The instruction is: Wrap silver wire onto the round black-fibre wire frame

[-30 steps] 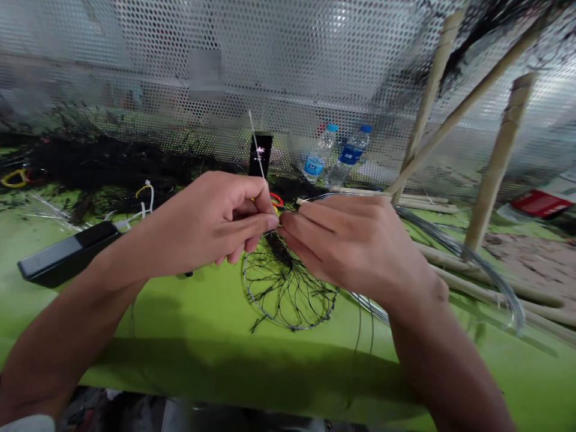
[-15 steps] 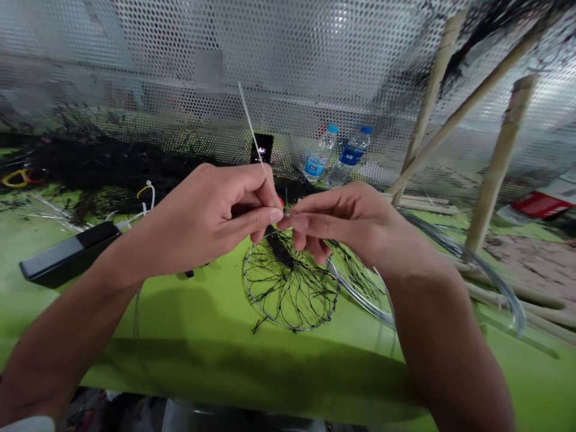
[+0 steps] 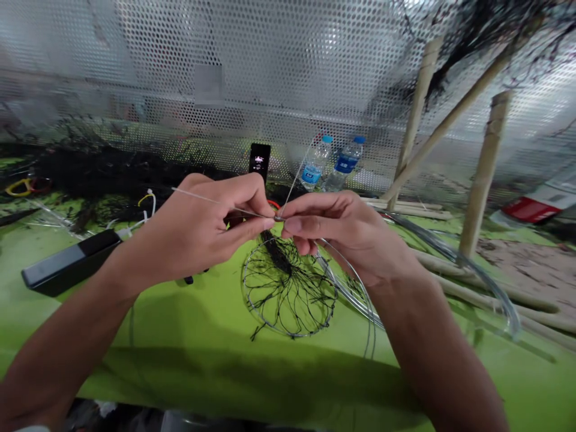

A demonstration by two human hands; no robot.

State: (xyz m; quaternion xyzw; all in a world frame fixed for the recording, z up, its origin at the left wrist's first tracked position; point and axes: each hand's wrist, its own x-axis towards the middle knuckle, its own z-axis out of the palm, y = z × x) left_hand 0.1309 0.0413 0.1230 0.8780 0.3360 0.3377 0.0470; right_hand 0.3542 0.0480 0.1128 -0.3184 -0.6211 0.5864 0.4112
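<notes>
My left hand (image 3: 211, 225) and my right hand (image 3: 348, 234) meet at the centre, fingertips almost touching, each closed in a pinch. Between them they grip a thin grey wire (image 3: 295, 179) at a small twist or crossing. One wire end rises from the pinch toward the bottles; another lies leftward across my left hand. More wire curves down below my right hand in a loose arc. Just beneath the hands lies a black knotted net (image 3: 288, 300) attached around a wire ring, its bunched middle partly hidden by my fingers.
Two water bottles (image 3: 346, 162) and an upright phone (image 3: 260, 159) stand by the perforated silver wall. Right are wooden poles (image 3: 483, 174) and a coil of clear tubing (image 3: 450, 246). Left are a black power bank (image 3: 72, 261), scissors (image 3: 20, 187) and dark netting (image 3: 94, 168).
The wire end that pointed up-left now lies across my left hand, and another end now stands up to the right. The view has shifted slightly; both hands stay pinched together.
</notes>
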